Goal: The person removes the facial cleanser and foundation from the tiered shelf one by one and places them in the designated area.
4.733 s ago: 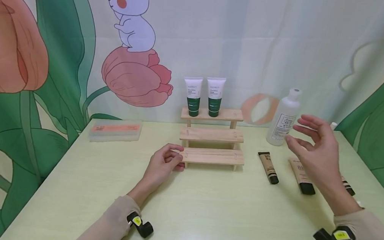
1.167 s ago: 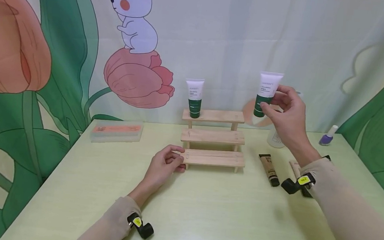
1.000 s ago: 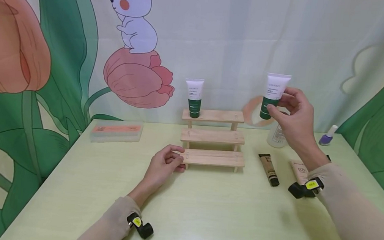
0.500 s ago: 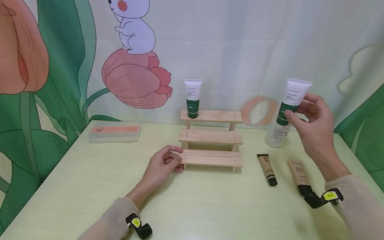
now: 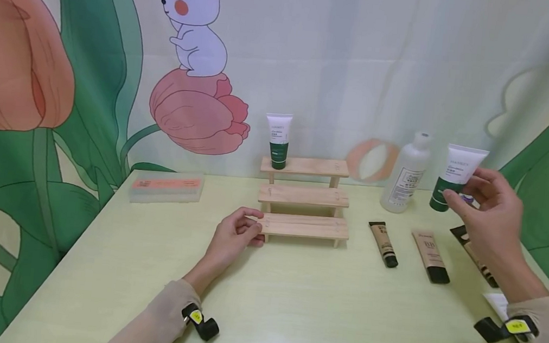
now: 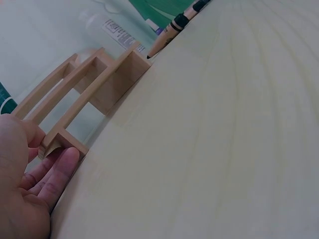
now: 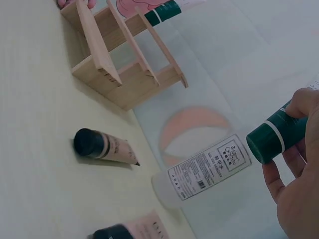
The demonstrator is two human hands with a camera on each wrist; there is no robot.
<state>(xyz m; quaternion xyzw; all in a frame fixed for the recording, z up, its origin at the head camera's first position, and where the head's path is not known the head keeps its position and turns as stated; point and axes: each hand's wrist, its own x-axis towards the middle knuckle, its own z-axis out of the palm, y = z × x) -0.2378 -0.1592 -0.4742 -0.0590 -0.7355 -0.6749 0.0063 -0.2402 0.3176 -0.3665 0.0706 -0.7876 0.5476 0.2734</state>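
My right hand (image 5: 493,218) grips a white-and-green squeeze tube (image 5: 454,176), cap down, in the air right of the clear labelled bottle (image 5: 405,175). In the right wrist view the thumb and fingers pinch the tube's green cap end (image 7: 276,134). My left hand (image 5: 234,230) holds the left end of the lowest step of a three-step wooden stand (image 5: 304,226). The left wrist view shows thumb and fingers around that end of the stand (image 6: 75,114). A matching white-and-green tube (image 5: 278,142) stands upright on the top step, at its left.
Lying at the right are a small tan tube (image 5: 383,243), a BB cream tube (image 5: 431,256) and a dark-and-tan tube (image 5: 477,257) partly behind the right arm. A white item (image 5: 495,304) shows beside the sleeve. A flat plastic case (image 5: 166,188) lies back left.
My right hand took the right-hand tube off the top step, carried it rightwards past the bottle and lowered it. My left hand has stayed on the stand.
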